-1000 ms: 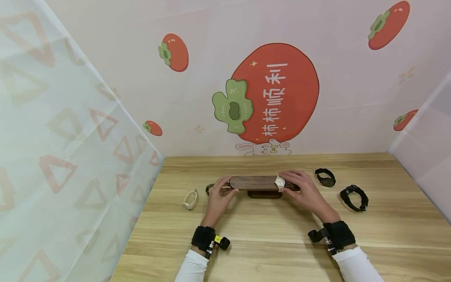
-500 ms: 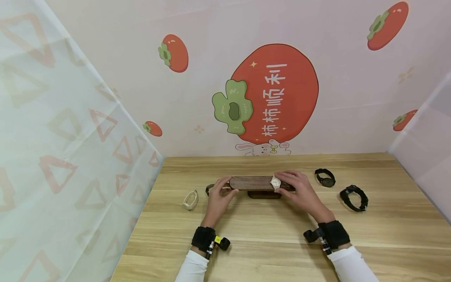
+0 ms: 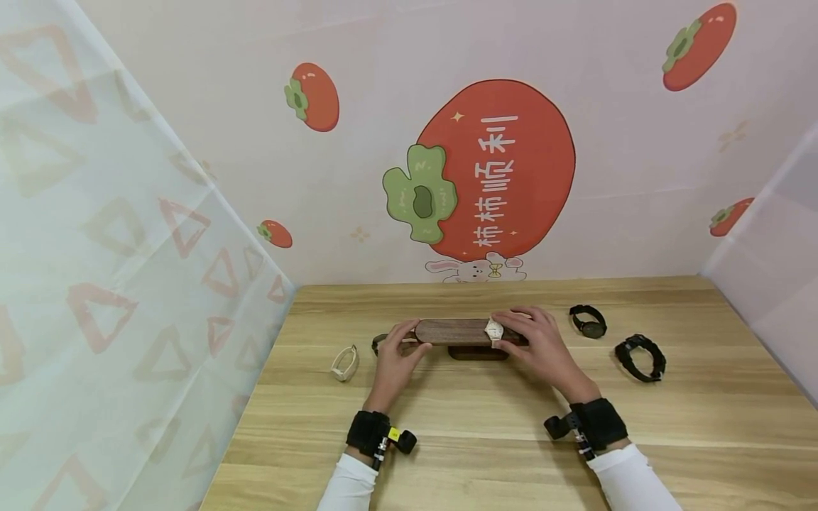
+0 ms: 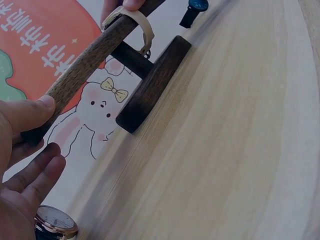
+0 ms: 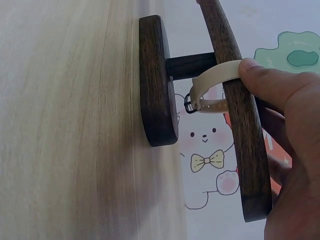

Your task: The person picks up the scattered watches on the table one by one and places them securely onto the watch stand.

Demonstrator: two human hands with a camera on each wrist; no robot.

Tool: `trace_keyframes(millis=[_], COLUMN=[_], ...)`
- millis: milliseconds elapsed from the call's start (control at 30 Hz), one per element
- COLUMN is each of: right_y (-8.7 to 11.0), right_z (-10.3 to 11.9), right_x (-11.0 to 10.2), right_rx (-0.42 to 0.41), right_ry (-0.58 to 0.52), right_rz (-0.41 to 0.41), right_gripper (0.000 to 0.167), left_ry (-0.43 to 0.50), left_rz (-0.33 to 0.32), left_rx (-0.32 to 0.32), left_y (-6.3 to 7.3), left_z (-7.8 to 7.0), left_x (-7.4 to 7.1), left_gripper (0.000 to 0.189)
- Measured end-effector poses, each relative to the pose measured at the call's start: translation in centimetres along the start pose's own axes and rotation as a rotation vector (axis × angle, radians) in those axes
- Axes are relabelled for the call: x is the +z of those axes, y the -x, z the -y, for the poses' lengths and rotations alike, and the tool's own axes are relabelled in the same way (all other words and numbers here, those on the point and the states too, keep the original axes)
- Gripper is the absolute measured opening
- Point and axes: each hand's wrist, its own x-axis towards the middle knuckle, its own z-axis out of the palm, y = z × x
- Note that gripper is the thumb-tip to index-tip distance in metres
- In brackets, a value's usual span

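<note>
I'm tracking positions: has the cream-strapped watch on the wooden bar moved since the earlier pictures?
Yes: the watch has moved left along the wooden bar, judged against the dark base below.

Dk brn wooden T-shaped watch stand [image 3: 452, 331], streaky grain. Cream-strapped round watch [image 3: 494, 330], pale dial. Blk round-faced watch [image 3: 594, 329]. Lt tan wood-look counter [image 3: 460, 433], streaked. Pale pinkish backdrop [image 3: 629, 170] w/ red-orange persimmons [image 3: 543, 184], grn leaves [image 3: 422, 170], wht lettering [image 3: 495, 177].

The stand [image 3: 455, 332] looks like matt, grained wood, the pale watch strap [image 5: 217, 74] smooth and rubbery.
</note>
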Motion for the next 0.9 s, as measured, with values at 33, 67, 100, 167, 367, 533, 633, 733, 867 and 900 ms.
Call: trace_keyframes(millis=[33, 67, 100, 167, 367, 533, 633, 733, 867, 900], right_y=[0.0, -0.1, -0.1, -0.2, -0.4, -0.5, -0.6, -0.7, -0.8, -0.8], right_z=[0.1, 0.2, 0.3, 0.5, 0.8, 0.9, 1.1, 1.1, 1.1, 1.1], right_x=[0.0, 0.0, 0.0, -0.1, -0.1, 0.0, 0.2, 0.3, 0.5, 0.5], right_rx=[-0.003, -0.004, -0.004, -0.006, 0.007, 0.014, 0.013, 0.015, 0.024, 0.024], right_ry=[0.004, 0.005, 0.009, 0.015, 0.021, 0.030, 0.037, 0.040, 0.042, 0.042], right_rz=[-0.001, 0.000, 0.001, 0.003, 0.022, 0.030, 0.035, 0.036, 0.045, 0.046], right_gripper=[0.056, 0.056, 0.056, 0.055, 0.054, 0.055, 0.055, 0.055, 0.056, 0.056], left_ry=[0.001, -0.002, -0.005, -0.011, -0.015, -0.016, -0.013, -0.010, -0.009, -0.011], left_rz=[0.001, 0.001, 0.003, 0.006, 0.016, 0.014, 0.015, 0.019, 0.022, 0.022], left_rx=[-0.005, -0.005, -0.007, -0.014, -0.036, -0.036, -0.035, -0.036, -0.036, -0.035], left_y=[0.0, 0.0, 0.0, 0.0, 0.0, 0.0, 0.0, 0.0, 0.0, 0.0], left_z=[0.0, 0.0, -0.1, -0.1, 0.0, 0.0, 0.0, 0.0, -0.1, -0.1], left_x=[0.0, 0.0, 0.0, -0.1, -0.1, -0.1, -0.1, -0.2, -0.2, -0.2], left_gripper=[0.059, 0.058, 0.058, 0.058, 0.059, 0.059, 0.059, 0.059, 0.059, 0.059])
